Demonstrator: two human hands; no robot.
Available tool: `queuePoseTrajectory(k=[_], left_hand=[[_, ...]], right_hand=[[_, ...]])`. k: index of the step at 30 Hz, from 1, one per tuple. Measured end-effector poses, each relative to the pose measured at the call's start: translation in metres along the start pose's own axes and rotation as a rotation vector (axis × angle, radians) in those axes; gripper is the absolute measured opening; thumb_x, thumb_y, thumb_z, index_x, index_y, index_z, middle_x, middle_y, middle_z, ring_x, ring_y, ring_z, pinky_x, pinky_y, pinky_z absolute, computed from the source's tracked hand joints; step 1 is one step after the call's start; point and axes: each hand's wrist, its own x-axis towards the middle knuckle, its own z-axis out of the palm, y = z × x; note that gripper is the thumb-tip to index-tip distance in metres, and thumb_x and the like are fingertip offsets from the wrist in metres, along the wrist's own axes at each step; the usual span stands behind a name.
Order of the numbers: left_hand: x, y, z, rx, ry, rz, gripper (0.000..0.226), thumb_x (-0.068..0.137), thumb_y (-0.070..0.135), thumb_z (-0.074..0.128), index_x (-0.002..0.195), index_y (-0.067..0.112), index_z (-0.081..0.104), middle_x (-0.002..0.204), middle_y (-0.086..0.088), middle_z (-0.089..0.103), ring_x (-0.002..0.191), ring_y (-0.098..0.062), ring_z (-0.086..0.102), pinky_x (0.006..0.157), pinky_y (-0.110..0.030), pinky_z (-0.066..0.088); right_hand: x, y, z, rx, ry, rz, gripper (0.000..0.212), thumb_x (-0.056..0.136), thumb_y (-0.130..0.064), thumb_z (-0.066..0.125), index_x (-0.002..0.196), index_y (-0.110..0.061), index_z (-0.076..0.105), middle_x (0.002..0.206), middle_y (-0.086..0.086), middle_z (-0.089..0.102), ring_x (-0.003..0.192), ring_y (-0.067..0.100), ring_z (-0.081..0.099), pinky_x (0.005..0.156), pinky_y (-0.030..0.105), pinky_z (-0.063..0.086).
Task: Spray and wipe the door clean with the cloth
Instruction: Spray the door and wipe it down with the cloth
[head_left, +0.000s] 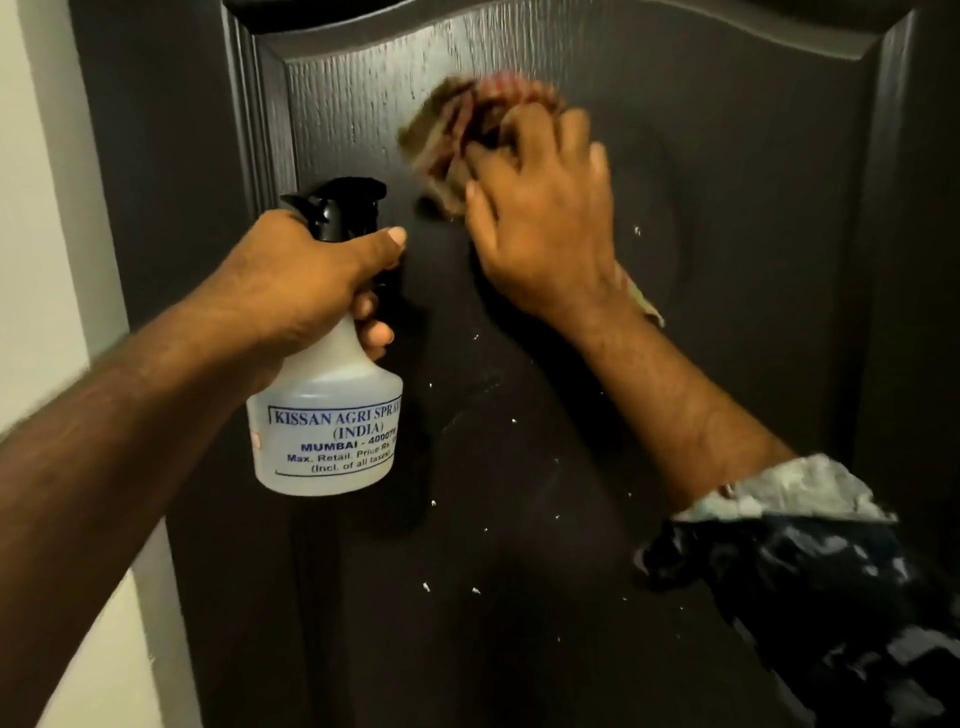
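A dark brown panelled door (727, 260) fills the view, with small white specks on its lower part. My right hand (545, 208) presses a brownish striped cloth (452, 135) against the raised centre panel; its fingers are curled into the cloth, and both are blurred. A corner of the cloth also shows below the wrist. My left hand (306, 280) grips the neck of a translucent white spray bottle (327, 431) with a black trigger head, held upright just in front of the door, left of the cloth. The bottle has blue printed text.
A pale wall (47, 208) runs along the left edge beside the door frame. The door's moulded panel border (265, 130) rises at the left and arches across the top. A dark patterned sleeve (810, 587) covers my right arm at lower right.
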Motion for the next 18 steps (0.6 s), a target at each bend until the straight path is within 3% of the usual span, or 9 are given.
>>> queuePoseTrajectory(k=[5,8,11,13,16,18], left_hand=[[-0.002,-0.005,0.001,-0.037,-0.005,0.011,0.028,0.097,0.038,0.072,0.112,0.014,0.069,0.048,0.003,0.058,0.046,-0.017,0.065,0.062,-0.039,0.063],[-0.004,-0.009,0.005,-0.056,-0.034,-0.019,0.032,0.098,0.037,0.071,0.116,0.011,0.069,0.047,0.003,0.057,0.044,-0.016,0.064,0.057,-0.036,0.063],[-0.006,-0.015,0.007,-0.067,-0.056,-0.029,0.035,0.098,0.036,0.07,0.118,0.007,0.069,0.046,0.004,0.056,0.041,-0.015,0.063,0.049,-0.031,0.062],[-0.005,-0.018,0.007,-0.075,-0.059,-0.031,0.036,0.098,0.036,0.07,0.12,0.007,0.069,0.046,0.004,0.056,0.041,-0.015,0.063,0.048,-0.03,0.062],[-0.003,-0.02,0.004,-0.076,-0.056,-0.026,0.036,0.098,0.037,0.07,0.12,0.009,0.069,0.045,0.004,0.057,0.042,-0.015,0.064,0.049,-0.031,0.063],[-0.003,-0.022,0.002,-0.076,-0.056,-0.029,0.035,0.098,0.038,0.07,0.118,0.01,0.07,0.045,0.004,0.058,0.042,-0.015,0.065,0.05,-0.032,0.063]], right_hand=[[-0.086,-0.007,-0.002,0.264,-0.235,-0.45,0.033,0.093,-0.029,0.062,0.12,-0.016,0.075,0.122,0.012,0.067,0.109,0.035,0.059,0.082,0.043,0.041],[-0.137,0.005,-0.007,0.342,-0.372,-0.496,0.032,0.099,-0.028,0.061,0.124,-0.012,0.073,0.125,0.01,0.068,0.113,0.031,0.062,0.091,0.042,0.044],[-0.152,0.031,-0.013,0.326,-0.338,-0.351,0.033,0.101,-0.028,0.064,0.125,-0.007,0.072,0.127,0.014,0.066,0.116,0.033,0.063,0.095,0.044,0.049],[-0.142,0.048,-0.015,0.304,-0.241,-0.15,0.035,0.095,-0.023,0.072,0.122,-0.002,0.071,0.125,0.02,0.062,0.115,0.036,0.059,0.097,0.046,0.05],[-0.11,0.065,-0.017,0.338,-0.086,0.176,0.044,0.086,-0.017,0.079,0.122,0.001,0.062,0.126,0.022,0.052,0.121,0.033,0.052,0.108,0.038,0.046],[-0.08,0.073,-0.014,0.374,0.022,0.297,0.047,0.084,-0.016,0.077,0.124,0.0,0.058,0.125,0.019,0.053,0.12,0.03,0.052,0.106,0.041,0.047]])
